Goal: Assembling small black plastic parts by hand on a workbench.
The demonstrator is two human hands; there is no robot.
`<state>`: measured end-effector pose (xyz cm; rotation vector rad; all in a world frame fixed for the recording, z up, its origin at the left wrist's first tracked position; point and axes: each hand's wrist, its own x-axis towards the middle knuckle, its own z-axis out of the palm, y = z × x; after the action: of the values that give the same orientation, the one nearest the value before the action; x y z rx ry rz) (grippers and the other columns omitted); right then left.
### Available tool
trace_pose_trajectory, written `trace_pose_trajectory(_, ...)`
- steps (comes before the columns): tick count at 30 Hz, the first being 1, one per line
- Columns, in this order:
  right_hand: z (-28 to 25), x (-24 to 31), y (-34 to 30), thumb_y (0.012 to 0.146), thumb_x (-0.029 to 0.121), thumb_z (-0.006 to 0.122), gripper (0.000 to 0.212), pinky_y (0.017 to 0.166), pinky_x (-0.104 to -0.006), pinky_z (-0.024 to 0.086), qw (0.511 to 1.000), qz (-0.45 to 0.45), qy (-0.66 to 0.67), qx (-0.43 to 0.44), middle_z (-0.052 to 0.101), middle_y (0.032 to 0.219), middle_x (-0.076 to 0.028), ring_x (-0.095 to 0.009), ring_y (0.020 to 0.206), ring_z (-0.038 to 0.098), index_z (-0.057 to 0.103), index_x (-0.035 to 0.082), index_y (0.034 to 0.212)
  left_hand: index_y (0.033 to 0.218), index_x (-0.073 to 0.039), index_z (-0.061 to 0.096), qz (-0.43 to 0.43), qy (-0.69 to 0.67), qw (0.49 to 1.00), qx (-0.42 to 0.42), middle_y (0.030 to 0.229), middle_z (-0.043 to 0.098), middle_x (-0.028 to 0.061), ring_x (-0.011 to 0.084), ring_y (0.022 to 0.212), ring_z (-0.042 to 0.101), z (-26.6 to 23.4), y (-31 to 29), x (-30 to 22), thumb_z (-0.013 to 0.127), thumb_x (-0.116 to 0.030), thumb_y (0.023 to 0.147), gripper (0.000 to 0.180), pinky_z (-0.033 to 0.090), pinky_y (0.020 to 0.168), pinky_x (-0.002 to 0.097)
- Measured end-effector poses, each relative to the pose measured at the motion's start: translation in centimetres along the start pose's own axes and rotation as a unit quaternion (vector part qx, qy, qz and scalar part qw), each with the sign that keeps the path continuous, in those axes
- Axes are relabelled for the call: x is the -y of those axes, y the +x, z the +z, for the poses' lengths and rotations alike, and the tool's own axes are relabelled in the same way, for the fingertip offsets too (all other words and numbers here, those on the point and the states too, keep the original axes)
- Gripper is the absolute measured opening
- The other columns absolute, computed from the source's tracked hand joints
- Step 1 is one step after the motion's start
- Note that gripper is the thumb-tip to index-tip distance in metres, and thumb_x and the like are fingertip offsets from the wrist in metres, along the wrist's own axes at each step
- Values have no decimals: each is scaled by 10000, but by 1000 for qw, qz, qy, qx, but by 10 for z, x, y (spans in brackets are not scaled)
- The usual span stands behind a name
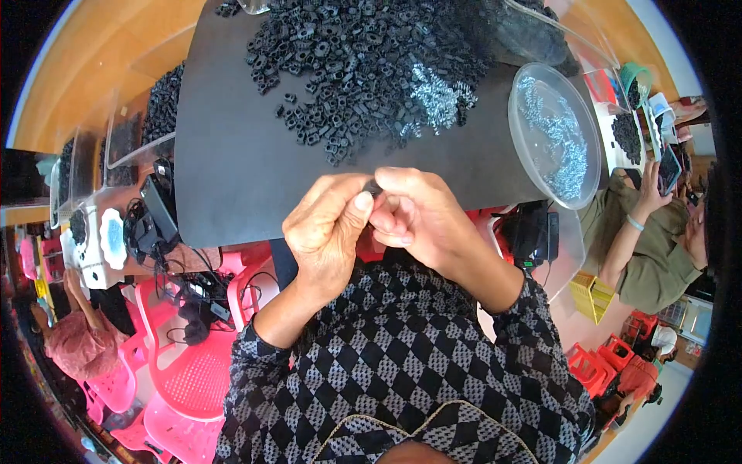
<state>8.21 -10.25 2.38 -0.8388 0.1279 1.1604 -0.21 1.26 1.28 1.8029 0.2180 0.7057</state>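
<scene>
Over the near edge of the dark table, my left hand [328, 224] and my right hand [413, 213] meet. A small black plastic part [372, 188] is pinched between the fingertips of both; my fingers cover much of it. Whether a spring is in it I cannot make out. Beyond my hands spreads a big heap of small black plastic parts [348, 69]. A clump of small silvery metal springs [438, 97] lies on the heap's right side. More such springs [568, 147] fill part of a round clear plastic tray [519, 116] at the table's right edge.
Clear bins of black parts [158, 100] stand left of the table [224, 170]. Black power adapters and cables [158, 205] lie below them, near pink plastic chairs [193, 371]. At right, a person in olive clothing [657, 240] holds a phone [669, 170]. Another person [81, 340] sits far left.
</scene>
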Motion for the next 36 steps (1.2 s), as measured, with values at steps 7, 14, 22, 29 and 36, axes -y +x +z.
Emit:
trace_pose_trajectory(7, -6, 87, -32, 806, 263, 624, 225, 403, -176, 299, 896, -274, -318, -146, 597, 620, -30, -47, 457, 446, 651, 39, 802, 980, -11, 650, 16, 179, 983, -25, 893, 640, 122, 227, 783, 625, -44, 27, 20, 628, -32, 798, 184, 486, 701, 300)
trace_pose_trajectory(14, -29, 226, -15, 765, 378, 659, 465, 599, -227, 399, 553, -509, -563, -344, 633, 765, -15, -95, 671, 517, 652, -38, 974, 980, -42, 655, -7, 288, 957, -33, 823, 625, 104, 250, 766, 618, -77, 63, 43, 617, 6, 712, 275, 479, 699, 321)
trace_pose_trajectory(22, -54, 293, 14, 791, 329, 577, 356, 702, -357, 471, 346, -409, -751, -386, 599, 791, -170, -254, 763, 614, 640, 3, 918, 958, -52, 668, -9, 306, 952, 9, 811, 637, 111, 264, 782, 630, -82, 95, 59, 612, -59, 725, 239, 481, 712, 345)
trace_pose_trajectory(29, -58, 273, 14, 806, 205, 575, 252, 729, -414, 477, 260, -481, -739, -393, 632, 898, -178, -329, 811, 620, 630, 9, 954, 958, -53, 665, -13, 327, 945, -17, 802, 632, 128, 297, 768, 621, -85, 112, 64, 607, -67, 738, 228, 478, 712, 373)
trace_pose_trajectory(36, -22, 167, 0, 786, 39, 630, 104, 684, -349, 472, 278, -608, -700, -253, 616, 802, -135, -269, 745, 593, 634, 6, 885, 937, -53, 665, 38, 409, 910, -52, 801, 626, 147, 322, 771, 614, -84, 144, 80, 657, -155, 740, 221, 467, 704, 405)
